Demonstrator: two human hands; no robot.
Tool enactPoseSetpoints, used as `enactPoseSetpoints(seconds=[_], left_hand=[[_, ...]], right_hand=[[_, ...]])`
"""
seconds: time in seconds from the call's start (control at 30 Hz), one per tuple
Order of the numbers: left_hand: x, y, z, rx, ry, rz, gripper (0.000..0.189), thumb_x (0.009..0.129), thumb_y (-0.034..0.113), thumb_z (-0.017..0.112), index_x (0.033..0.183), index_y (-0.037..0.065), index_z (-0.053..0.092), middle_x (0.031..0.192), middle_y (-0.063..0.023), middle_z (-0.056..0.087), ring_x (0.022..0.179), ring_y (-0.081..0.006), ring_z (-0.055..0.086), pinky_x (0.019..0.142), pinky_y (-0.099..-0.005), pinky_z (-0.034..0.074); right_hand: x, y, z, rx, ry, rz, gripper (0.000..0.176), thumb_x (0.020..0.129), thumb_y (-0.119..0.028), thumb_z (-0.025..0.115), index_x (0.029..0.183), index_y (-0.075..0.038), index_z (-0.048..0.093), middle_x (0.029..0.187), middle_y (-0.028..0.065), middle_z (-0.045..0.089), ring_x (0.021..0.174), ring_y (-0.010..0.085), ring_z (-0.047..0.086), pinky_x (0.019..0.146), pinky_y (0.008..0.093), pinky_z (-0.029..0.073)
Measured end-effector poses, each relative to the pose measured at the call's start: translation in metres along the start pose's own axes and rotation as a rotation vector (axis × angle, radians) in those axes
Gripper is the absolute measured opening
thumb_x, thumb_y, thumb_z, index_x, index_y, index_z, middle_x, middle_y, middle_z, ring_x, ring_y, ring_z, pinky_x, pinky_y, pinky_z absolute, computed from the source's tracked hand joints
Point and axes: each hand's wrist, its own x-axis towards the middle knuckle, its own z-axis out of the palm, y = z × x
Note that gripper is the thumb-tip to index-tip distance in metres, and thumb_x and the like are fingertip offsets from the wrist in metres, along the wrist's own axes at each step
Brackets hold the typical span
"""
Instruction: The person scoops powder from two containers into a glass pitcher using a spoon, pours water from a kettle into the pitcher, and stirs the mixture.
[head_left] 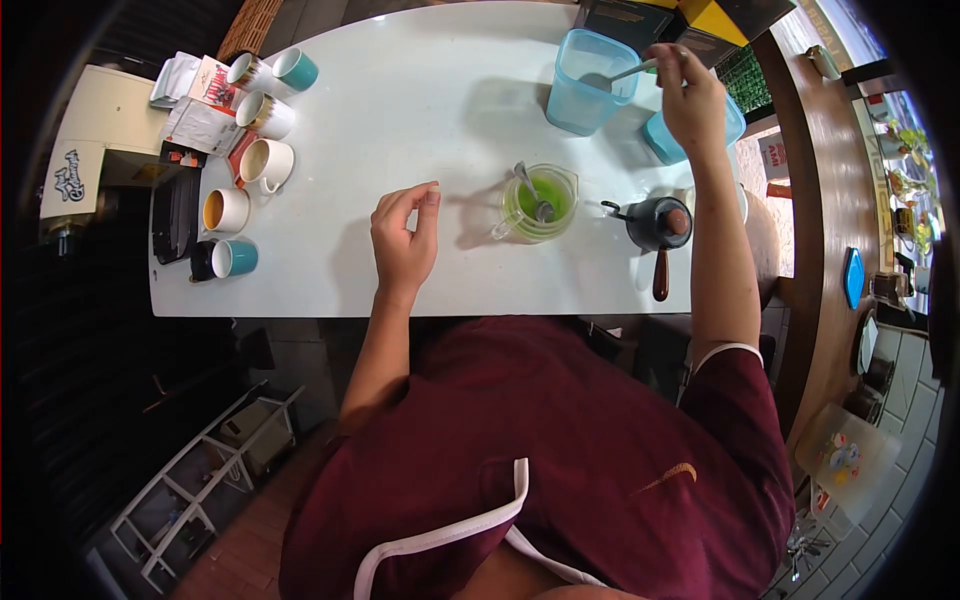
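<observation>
My right hand (690, 105) pinches the handle of a spoon (632, 71), whose bowl end dips into a tall light-blue plastic container (575, 105). My left hand (405, 235) hovers over the white table, fingers curled together against the thumb, with nothing visible in it. Between my hands stands a glass pitcher (560, 228) with green liquid inside. A second spoon (525, 182) leans in that pitcher. Right of the pitcher is a small black pot (650, 222) with a wooden handle. Another blue container (665, 140) is partly hidden behind my right wrist.
Several mugs line the left of the white table (400, 90), among them a teal one (236, 257) and a white one (268, 163). Packets (200, 125) lie beside them. Black and yellow boxes (650, 25) sit at the far right. A wooden counter (835, 150) runs along the right.
</observation>
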Motion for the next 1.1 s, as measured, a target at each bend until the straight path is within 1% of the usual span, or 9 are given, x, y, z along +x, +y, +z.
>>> enactPoseSetpoints(seconds=[0.13, 0.27, 0.47, 0.53, 0.57, 0.63, 0.77, 0.93, 1.1], left_hand=[[-0.003, -0.003, -0.002, -0.016, -0.006, -0.013, 0.021, 0.093, 0.020, 0.060, 0.092, 0.002, 0.070, 0.086, -0.0078, 0.069, 0.082, -0.0205, 0.060, 0.077, -0.0324, 0.048], [-0.003, -0.004, -0.004, -0.015, -0.024, -0.028, 0.024, 0.094, 0.021, 0.056, 0.091, 0.001, 0.070, 0.086, -0.0077, 0.069, 0.084, -0.0211, 0.060, 0.077, -0.0327, 0.047], [-0.002, -0.005, -0.007, -0.015, -0.006, -0.040, 0.025, 0.095, 0.021, 0.055, 0.089, 0.001, 0.070, 0.084, -0.0075, 0.069, 0.085, -0.0215, 0.060, 0.077, -0.0330, 0.047], [-0.001, -0.006, -0.007, -0.006, 0.000, -0.048, 0.025, 0.095, 0.021, 0.055, 0.088, 0.001, 0.069, 0.083, -0.0074, 0.069, 0.084, -0.0217, 0.060, 0.077, -0.0332, 0.047], [-0.001, -0.007, -0.007, 0.004, 0.000, -0.041, 0.025, 0.095, 0.020, 0.055, 0.088, 0.001, 0.069, 0.083, -0.0073, 0.069, 0.084, -0.0217, 0.060, 0.077, -0.0333, 0.047], [0.000, -0.007, -0.007, 0.016, 0.000, -0.034, 0.025, 0.095, 0.020, 0.055, 0.088, 0.001, 0.069, 0.082, -0.0073, 0.069, 0.083, -0.0218, 0.060, 0.076, -0.0334, 0.047], [0.000, -0.005, -0.006, 0.013, -0.006, -0.011, 0.025, 0.095, 0.020, 0.055, 0.088, 0.001, 0.069, 0.081, -0.0073, 0.069, 0.082, -0.0220, 0.060, 0.076, -0.0335, 0.047], [0.001, -0.005, -0.004, 0.002, -0.014, -0.027, 0.024, 0.095, 0.019, 0.055, 0.088, 0.001, 0.070, 0.080, -0.0072, 0.069, 0.081, -0.0219, 0.060, 0.076, -0.0334, 0.047], [0.002, -0.006, -0.003, 0.004, -0.018, -0.022, 0.024, 0.095, 0.019, 0.055, 0.088, 0.001, 0.070, 0.080, -0.0073, 0.069, 0.081, -0.0217, 0.060, 0.076, -0.0329, 0.047]], right_hand=[[0.003, 0.005, 0.011, -0.038, -0.132, -0.077, 0.024, 0.096, -0.026, 0.055, 0.094, -0.006, 0.069, 0.069, 0.0080, 0.061, 0.059, 0.0113, 0.054, 0.059, 0.0250, 0.045], [0.006, 0.010, 0.016, -0.021, -0.126, -0.109, 0.025, 0.096, -0.026, 0.055, 0.094, -0.005, 0.068, 0.069, 0.0084, 0.061, 0.059, 0.0126, 0.052, 0.059, 0.0266, 0.045], [0.006, 0.014, 0.018, -0.003, -0.129, -0.006, 0.029, 0.096, -0.031, 0.055, 0.092, -0.005, 0.068, 0.068, 0.0090, 0.060, 0.059, 0.0134, 0.051, 0.059, 0.0270, 0.045], [0.007, 0.015, 0.018, -0.017, -0.085, 0.074, 0.032, 0.095, -0.034, 0.055, 0.088, -0.006, 0.068, 0.069, 0.0112, 0.063, 0.059, 0.0222, 0.058, 0.060, 0.0306, 0.047], [0.007, 0.019, 0.019, -0.016, -0.083, 0.073, 0.032, 0.095, -0.034, 0.055, 0.088, -0.006, 0.068, 0.069, 0.0112, 0.063, 0.059, 0.0222, 0.058, 0.060, 0.0306, 0.047], [0.008, 0.027, 0.023, 0.011, -0.014, 0.138, 0.034, 0.097, -0.035, 0.053, 0.091, -0.005, 0.068, 0.064, 0.0067, 0.058, 0.057, 0.0112, 0.049, 0.057, 0.0271, 0.043], [0.010, 0.018, 0.017, -0.037, -0.003, 0.238, 0.036, 0.097, -0.035, 0.052, 0.090, -0.005, 0.069, 0.063, 0.0049, 0.059, 0.057, 0.0110, 0.050, 0.057, 0.0264, 0.042], [0.014, 0.013, 0.016, -0.033, 0.157, 0.353, 0.037, 0.096, -0.037, 0.052, 0.086, -0.006, 0.071, 0.063, 0.0030, 0.059, 0.059, 0.0109, 0.051, 0.060, 0.0273, 0.043], [0.016, 0.018, 0.003, -0.034, 0.262, 0.296, 0.039, 0.096, -0.037, 0.052, 0.085, -0.005, 0.070, 0.062, 0.0021, 0.059, 0.060, 0.0100, 0.055, 0.061, 0.0270, 0.043]])
